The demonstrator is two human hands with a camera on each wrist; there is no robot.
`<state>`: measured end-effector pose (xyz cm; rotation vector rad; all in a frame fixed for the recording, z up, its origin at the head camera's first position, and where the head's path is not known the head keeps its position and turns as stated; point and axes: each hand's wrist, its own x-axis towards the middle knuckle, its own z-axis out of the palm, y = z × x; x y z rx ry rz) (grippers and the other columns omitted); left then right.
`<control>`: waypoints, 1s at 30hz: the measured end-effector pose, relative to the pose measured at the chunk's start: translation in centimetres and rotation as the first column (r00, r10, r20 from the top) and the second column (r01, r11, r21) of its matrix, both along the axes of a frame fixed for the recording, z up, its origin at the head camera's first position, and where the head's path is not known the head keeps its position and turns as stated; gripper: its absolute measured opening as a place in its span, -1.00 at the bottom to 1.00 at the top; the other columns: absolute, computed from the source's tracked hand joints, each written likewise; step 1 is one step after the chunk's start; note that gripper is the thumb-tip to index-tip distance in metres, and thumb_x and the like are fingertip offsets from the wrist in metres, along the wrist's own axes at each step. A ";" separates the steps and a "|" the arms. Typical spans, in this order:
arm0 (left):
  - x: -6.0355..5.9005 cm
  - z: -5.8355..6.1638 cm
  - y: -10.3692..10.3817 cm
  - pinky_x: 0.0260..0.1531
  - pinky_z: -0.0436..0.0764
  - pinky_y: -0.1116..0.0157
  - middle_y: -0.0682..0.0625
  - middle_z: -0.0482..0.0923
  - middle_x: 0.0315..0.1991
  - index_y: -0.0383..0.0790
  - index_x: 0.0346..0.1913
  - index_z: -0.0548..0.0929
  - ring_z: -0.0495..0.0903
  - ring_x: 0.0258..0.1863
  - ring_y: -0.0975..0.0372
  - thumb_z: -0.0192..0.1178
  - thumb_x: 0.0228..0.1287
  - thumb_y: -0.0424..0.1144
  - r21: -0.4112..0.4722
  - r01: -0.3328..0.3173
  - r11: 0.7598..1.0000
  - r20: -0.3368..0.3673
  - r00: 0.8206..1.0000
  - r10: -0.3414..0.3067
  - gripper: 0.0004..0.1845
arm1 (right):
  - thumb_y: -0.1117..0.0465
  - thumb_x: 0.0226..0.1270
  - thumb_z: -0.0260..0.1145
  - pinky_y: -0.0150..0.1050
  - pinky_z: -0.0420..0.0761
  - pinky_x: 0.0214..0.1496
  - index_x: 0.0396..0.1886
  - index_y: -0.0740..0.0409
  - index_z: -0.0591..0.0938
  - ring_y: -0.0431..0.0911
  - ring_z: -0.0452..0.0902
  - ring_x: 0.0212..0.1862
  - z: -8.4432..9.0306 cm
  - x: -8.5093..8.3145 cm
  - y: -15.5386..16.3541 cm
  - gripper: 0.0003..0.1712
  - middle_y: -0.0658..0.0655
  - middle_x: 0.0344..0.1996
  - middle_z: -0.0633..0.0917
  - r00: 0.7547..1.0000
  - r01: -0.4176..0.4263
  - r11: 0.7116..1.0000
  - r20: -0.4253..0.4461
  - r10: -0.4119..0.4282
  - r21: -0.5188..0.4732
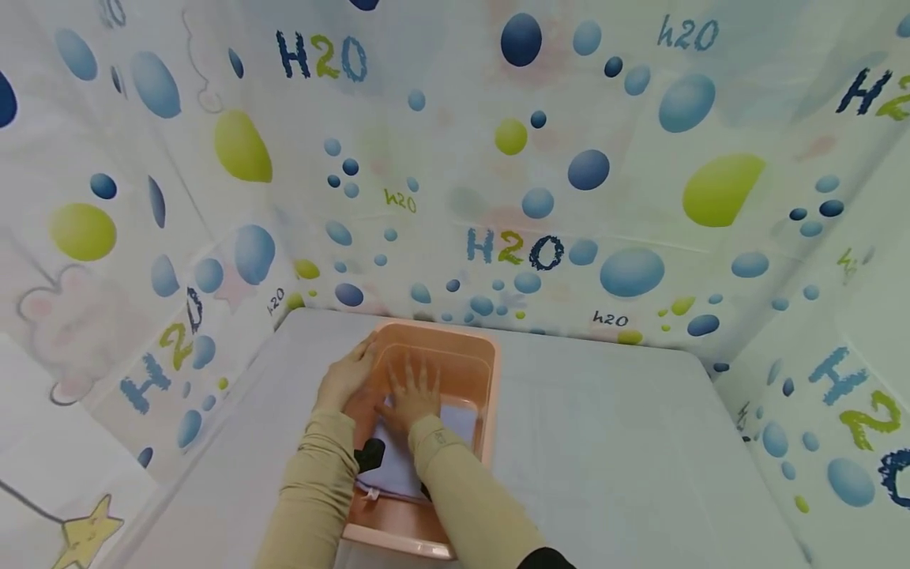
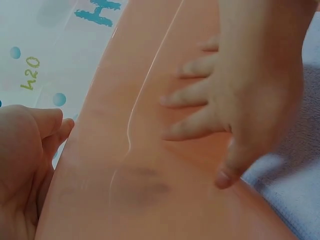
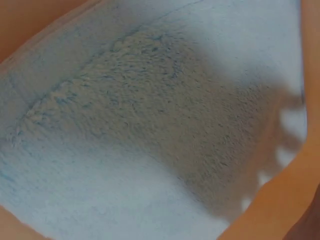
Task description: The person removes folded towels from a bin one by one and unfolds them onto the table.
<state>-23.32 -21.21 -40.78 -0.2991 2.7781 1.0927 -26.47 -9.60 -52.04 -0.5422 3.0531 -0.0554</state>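
Note:
A peach-coloured plastic basin [image 1: 437, 333] holds a folded pale blue, fluffy towel [image 1: 460, 423] on its bottom. My right hand [image 1: 415, 397] is inside the basin, fingers spread and pointing to the far end, palm above the towel. In the left wrist view this right hand [image 2: 250, 90] is seen from the side, in front of the basin's inner wall [image 2: 120, 185]. My left hand [image 1: 347, 379] lies along the basin's left side, its fingertips at the rim. The towel [image 3: 125, 105] fills most of the right wrist view, partly in shadow.
The basin stands on a white-covered table [image 1: 604, 442], left of its middle. Printed sheets [image 1: 441, 158] with coloured dots and lettering surround the table at the back and both sides. A small white tag [image 1: 371, 494] shows at the towel's near edge.

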 end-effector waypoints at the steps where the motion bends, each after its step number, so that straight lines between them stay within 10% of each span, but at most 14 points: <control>1: 0.1 -0.1 0.0 0.29 0.12 -0.22 -0.21 0.08 0.42 0.15 0.46 0.02 0.11 0.33 -0.30 -0.43 0.44 0.16 0.001 0.000 1.000 -0.004 1.000 0.000 -0.43 | -0.48 0.23 -0.18 0.08 -0.20 0.50 0.45 -0.44 -0.14 0.01 -0.34 0.53 -0.2 0.1 0.1 -0.16 -0.12 0.51 -0.17 1.000 0.004 1.000 0.027 -0.004 0.021; 11: 0.5 -1.1 0.7 0.29 0.16 -0.18 -0.21 0.14 0.40 0.13 0.45 0.07 0.16 0.32 -0.27 -0.39 0.45 0.13 0.013 -0.010 1.000 -0.034 0.999 0.010 -0.44 | -0.30 0.35 -0.09 0.13 -0.04 0.46 0.43 -0.21 0.16 0.01 -0.10 0.51 2.3 3.2 1.3 -0.30 0.01 0.48 0.09 0.946 0.092 0.991 0.321 -0.056 -0.100; 18: 0.5 -1.3 0.9 0.25 0.20 -0.20 -0.23 0.20 0.37 0.13 0.44 0.08 0.21 0.30 -0.28 -0.38 0.45 0.11 -0.003 -0.006 1.000 -0.037 0.999 0.005 -0.45 | -0.42 0.27 -0.15 0.19 -0.11 0.45 0.45 -0.20 0.10 0.06 -0.18 0.52 -0.3 2.6 1.1 -0.18 0.10 0.49 0.04 0.920 0.141 0.983 0.383 -0.087 -0.114; 30: 0.1 -0.6 -0.1 0.28 0.18 -0.19 -0.20 0.15 0.40 0.16 0.45 0.05 0.19 0.31 -0.26 -0.40 0.45 0.12 -0.024 -0.010 1.000 -0.036 0.999 0.009 -0.45 | -0.33 0.29 -0.03 0.19 -0.01 0.42 0.46 -0.10 0.09 0.12 0.03 0.46 3.0 3.0 0.3 -0.17 0.17 0.42 0.20 0.904 0.131 0.982 0.424 -0.061 -0.139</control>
